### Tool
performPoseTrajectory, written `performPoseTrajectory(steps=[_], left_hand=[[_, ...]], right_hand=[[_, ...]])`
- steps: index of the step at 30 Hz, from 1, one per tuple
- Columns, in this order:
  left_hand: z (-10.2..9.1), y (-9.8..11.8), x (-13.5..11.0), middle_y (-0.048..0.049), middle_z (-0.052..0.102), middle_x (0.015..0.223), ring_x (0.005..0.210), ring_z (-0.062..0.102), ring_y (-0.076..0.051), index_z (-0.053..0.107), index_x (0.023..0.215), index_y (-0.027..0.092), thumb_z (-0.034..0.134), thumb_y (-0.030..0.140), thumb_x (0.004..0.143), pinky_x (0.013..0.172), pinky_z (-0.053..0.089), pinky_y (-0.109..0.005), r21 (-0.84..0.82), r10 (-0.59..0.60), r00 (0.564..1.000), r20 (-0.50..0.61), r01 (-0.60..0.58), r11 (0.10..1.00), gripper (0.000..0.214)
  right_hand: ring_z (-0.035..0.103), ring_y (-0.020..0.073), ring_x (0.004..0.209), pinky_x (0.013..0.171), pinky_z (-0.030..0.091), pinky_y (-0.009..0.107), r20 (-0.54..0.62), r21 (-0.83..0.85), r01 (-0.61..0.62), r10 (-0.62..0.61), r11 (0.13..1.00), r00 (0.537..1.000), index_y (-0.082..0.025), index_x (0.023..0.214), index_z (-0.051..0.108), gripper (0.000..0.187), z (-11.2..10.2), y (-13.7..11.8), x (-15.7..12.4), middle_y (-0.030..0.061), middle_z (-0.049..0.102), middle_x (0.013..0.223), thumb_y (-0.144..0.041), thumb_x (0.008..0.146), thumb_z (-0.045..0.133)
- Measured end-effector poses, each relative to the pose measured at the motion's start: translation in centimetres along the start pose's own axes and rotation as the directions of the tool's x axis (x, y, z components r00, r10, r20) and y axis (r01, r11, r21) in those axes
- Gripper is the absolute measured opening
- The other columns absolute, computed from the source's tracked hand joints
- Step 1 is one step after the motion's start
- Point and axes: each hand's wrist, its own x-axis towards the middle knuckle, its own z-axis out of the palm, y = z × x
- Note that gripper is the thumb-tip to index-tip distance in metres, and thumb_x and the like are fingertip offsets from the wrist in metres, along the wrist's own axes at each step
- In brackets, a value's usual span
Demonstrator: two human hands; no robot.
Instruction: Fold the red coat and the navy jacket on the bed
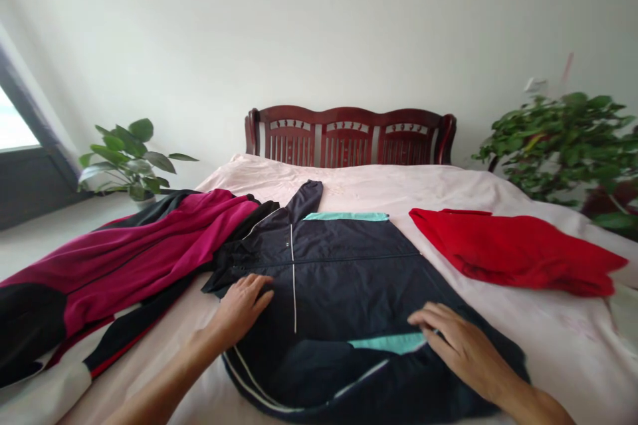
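Navy jacket (329,285) lies spread out; left hand (242,309) rests open on it; right hand (461,348), half-curled, touches its teal panel (389,343).

The magenta-and-black jacket (114,265) is cut off by the left edge; the left forearm (159,392) and right forearm (533,405) are cut off below. The red garment's (513,252) type cannot be determined; the white wall fitting (534,85) is too blurred to identify.

view: one camera worn on head | place: above near side of bed (399,192) | facing: forward and down, to far headboard (349,139) | closest: left hand (242,309), right hand (461,352)
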Motion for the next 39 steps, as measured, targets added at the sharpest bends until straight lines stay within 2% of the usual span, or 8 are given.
performPoseTrajectory(steps=[3,6,9,12,18,26,33,39], left_hand=[[2.4,-1.6,1.4,-0.0127,0.047,0.15,0.142,0.036,-0.035,0.052,0.14,0.022,0.052,0.044,0.093,0.116,0.026,-0.055,0.202,-0.057,0.997,-0.046,0.065,0.977,0.053],[2.9,-3.3,1.9,-0.0095,0.048,0.15,0.14,0.04,-0.032,0.054,0.139,0.026,0.045,0.047,0.096,0.114,0.031,-0.053,0.223,-0.03,0.999,-0.014,0.032,0.974,0.049],[0.9,-6.3,2.3,-0.0069,0.059,0.141,0.134,0.049,-0.025,0.062,0.131,0.025,0.033,0.034,0.099,0.112,0.037,-0.043,0.242,-0.018,0.995,-0.098,0.042,0.969,0.044],[-1.9,-10.7,2.9,-0.0072,0.056,0.144,0.142,0.039,-0.029,0.062,0.132,0.022,0.036,0.013,0.091,0.117,0.027,-0.05,0.36,-0.053,0.978,-0.204,0.125,0.925,0.05],[-4.1,-16.6,4.6,-0.0026,0.048,0.15,0.147,0.025,-0.036,0.049,0.143,0.034,0.045,0.018,0.087,0.115,0.008,-0.069,0.452,-0.081,0.996,-0.032,0.087,0.888,0.059],[-3.4,-18.4,8.2,-0.0081,0.041,0.155,0.147,0.018,-0.043,0.059,0.134,0.035,0.041,0.015,0.091,0.11,0.002,-0.073,0.587,-0.186,0.968,-0.167,0.249,0.77,0.051],[-3.6,-20.0,13.4,-0.0168,0.047,0.149,0.146,0.02,-0.045,0.07,0.121,0.018,0.036,0.005,0.085,0.108,0.002,-0.077,0.542,-0.259,0.912,-0.318,0.399,0.739,0.051],[-3.4,-16.8,17.0,-0.0126,0.059,0.138,0.146,0.026,-0.032,0.073,0.11,0.02,0.039,0.014,0.09,0.119,0.001,-0.06,0.546,0.032,0.986,-0.161,0.062,0.835,0.04]], right_hand=[[0.051,0.023,0.129,0.111,0.039,0.043,-0.061,-0.07,0.028,-0.032,0.997,0.998,-0.029,0.136,0.055,0.044,2.5,1.0,1.6,0.005,0.058,0.139,-0.04,0.095,0.044],[0.046,0.025,0.136,0.114,0.035,0.049,-0.07,-0.149,0.022,-0.033,0.989,0.997,-0.029,0.142,0.05,0.05,5.2,2.1,2.3,0.0049,0.051,0.147,-0.046,0.095,0.044],[0.045,0.0256,0.137,0.115,0.035,0.051,-0.117,-0.179,0.02,-0.041,0.984,0.992,-0.03,0.143,0.049,0.05,6.7,2.8,2.3,0.0042,0.05,0.148,-0.046,0.095,0.044],[0.045,0.0256,0.137,0.114,0.036,0.051,-0.123,-0.175,0.033,-0.055,0.984,0.991,-0.031,0.143,0.049,0.049,6.9,3.0,2.1,0.0035,0.05,0.148,-0.044,0.096,0.044],[0.045,0.026,0.137,0.114,0.037,0.053,-0.122,-0.141,0.006,-0.023,0.99,0.992,-0.033,0.143,0.049,0.048,6.7,3.1,2.2,0.0023,0.049,0.148,-0.044,0.096,0.044],[0.049,0.0283,0.134,0.11,0.044,0.052,-0.138,-0.106,-0.01,-0.005,0.994,0.99,-0.032,0.139,0.053,0.049,6.6,3.1,1.9,0.0025,0.053,0.145,-0.045,0.093,0.046],[0.052,0.0287,0.131,0.105,0.049,0.05,-0.151,-0.099,-0.031,0.016,0.995,0.988,-0.036,0.141,0.051,0.05,7.4,4.1,1.5,0.0005,0.053,0.145,-0.046,0.092,0.046],[0.049,0.0304,0.134,0.109,0.045,0.052,-0.228,-0.112,-0.043,0.017,0.993,0.974,-0.042,0.145,0.045,0.057,9.3,5.9,0.9,-0.0029,0.048,0.149,-0.047,0.088,0.055]])
